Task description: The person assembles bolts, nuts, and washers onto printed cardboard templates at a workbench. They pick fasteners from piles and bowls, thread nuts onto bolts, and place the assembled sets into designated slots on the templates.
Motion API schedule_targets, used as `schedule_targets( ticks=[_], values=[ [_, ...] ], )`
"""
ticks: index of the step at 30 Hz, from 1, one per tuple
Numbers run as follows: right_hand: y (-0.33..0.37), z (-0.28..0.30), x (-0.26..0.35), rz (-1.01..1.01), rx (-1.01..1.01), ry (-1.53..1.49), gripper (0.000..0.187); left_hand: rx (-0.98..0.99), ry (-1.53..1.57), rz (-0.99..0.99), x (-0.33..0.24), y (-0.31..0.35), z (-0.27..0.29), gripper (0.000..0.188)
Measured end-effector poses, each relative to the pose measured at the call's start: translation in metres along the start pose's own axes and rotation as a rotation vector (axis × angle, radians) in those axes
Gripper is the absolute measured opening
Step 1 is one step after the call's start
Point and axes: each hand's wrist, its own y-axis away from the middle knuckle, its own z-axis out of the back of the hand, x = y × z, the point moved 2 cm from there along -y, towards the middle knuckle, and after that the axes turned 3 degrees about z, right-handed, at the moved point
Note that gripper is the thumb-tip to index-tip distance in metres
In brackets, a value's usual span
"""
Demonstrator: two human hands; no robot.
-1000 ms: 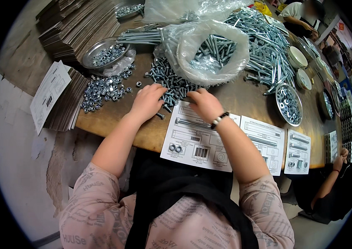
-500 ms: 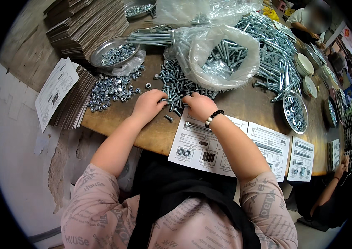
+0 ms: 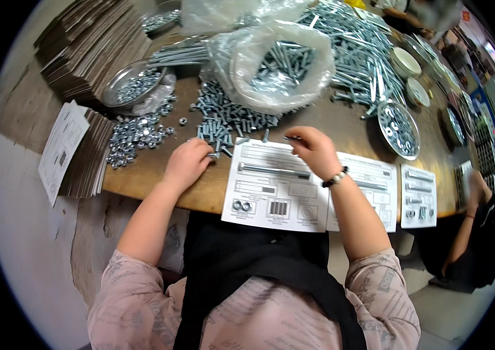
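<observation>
My left hand (image 3: 188, 164) is closed at the near edge of the short-bolt pile (image 3: 224, 114), its fingertips on a short bolt (image 3: 213, 155). My right hand (image 3: 314, 150) is raised over the top right of a white printed card (image 3: 233, 204). Its thumb and finger pinch a small bolt (image 3: 289, 138), partly hidden by the fingers. A few loose short bolts lie between my hands, by the card's top edge. The card bears images of a long bolt, nuts and other hardware; whether any are real parts I cannot tell.
Nuts (image 3: 133, 137) lie loose at left, below a metal bowl (image 3: 107, 93). Cardboard stacks (image 3: 93, 49) rise behind. A plastic bag (image 3: 241, 70) of bolts and heaped long bolts (image 3: 358, 52) stand further back. A washer bowl (image 3: 412, 153) sits right. Another person's hand (image 3: 479, 189) is at far right.
My right hand has left the bolt pile and moved right over the card, a small bolt in its fingers. My left hand has drawn back slightly from the pile. The view has shifted.
</observation>
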Motion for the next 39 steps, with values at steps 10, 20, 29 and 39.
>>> schedule_targets(
  ticks=[10, 20, 29, 39],
  values=[
    [0.139, 0.120, -0.019, -0.157, 0.191, 0.457, 0.013, 0.417, 0.372, -0.363, -0.151, -0.033, -0.070, 0.015],
    [0.177, 0.163, -0.014, -0.134, -0.015, 0.458, 0.016, 0.500, 0.375, -0.513, -0.224, -0.072, -0.124, 0.014],
    [0.137, 0.087, -0.013, -0.008, 0.047, 0.224, 0.014, 0.482, 0.287, -0.468, -0.136, -0.060, -0.070, 0.018],
    [0.098, -0.009, -0.002, 0.445, 0.278, 0.334, 0.018, 0.573, 0.264, -0.607, -0.105, -0.009, -0.055, 0.024]
  ],
)
